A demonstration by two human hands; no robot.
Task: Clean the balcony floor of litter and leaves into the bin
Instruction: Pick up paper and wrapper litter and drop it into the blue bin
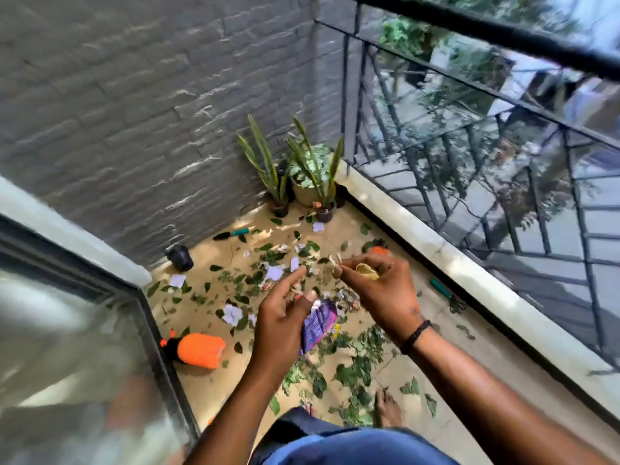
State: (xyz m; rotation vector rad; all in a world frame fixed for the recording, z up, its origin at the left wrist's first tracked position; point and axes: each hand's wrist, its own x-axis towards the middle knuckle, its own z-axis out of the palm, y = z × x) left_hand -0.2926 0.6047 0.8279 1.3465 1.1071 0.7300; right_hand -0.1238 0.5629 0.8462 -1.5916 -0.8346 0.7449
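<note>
My left hand grips a crumpled purple wrapper above the floor. My right hand holds a yellowish scrap in its curled fingers and pinches a small pale bit at the fingertips. Both hands hover over the tan balcony floor, which is strewn with green leaves and torn lilac paper pieces. No bin is in view.
Potted plants stand in the far corner. An orange bottle lies by the glass door at left, a black pot near the brick wall. Green-handled tools lie on the floor. The railing runs along the right. A bare foot stands among leaves.
</note>
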